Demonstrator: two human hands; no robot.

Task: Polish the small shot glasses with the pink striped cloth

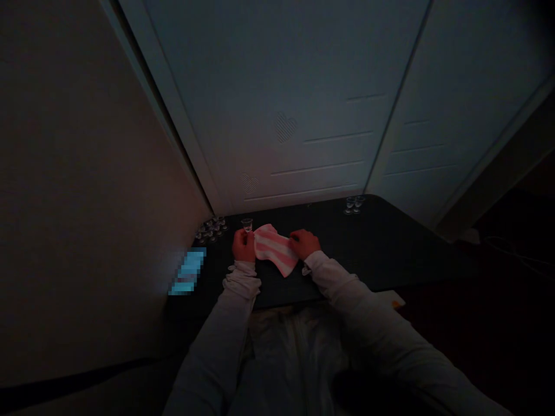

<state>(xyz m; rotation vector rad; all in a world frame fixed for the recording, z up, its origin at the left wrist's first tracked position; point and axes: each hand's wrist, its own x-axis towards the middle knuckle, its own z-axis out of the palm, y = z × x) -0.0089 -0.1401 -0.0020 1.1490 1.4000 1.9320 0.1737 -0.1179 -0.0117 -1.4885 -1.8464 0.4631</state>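
Note:
My left hand (244, 246) is closed around the lower part of a small clear stemmed glass (247, 223), whose bowl stands up above the fingers. Beside it, a pink-and-white striped cloth (276, 249) hangs between my two hands over the dark table. At the cloth's right edge, my right hand (305, 244) is closed with the fabric pinched in its fingers. The glass's stem and foot are hidden by my left hand.
Several small glasses (211, 229) cluster at the table's back left. Two more glasses (354, 205) stand at the back right of the black table (381, 248). A lit, pixelated screen (188, 271) leans by the left wall. White panels rise behind the table.

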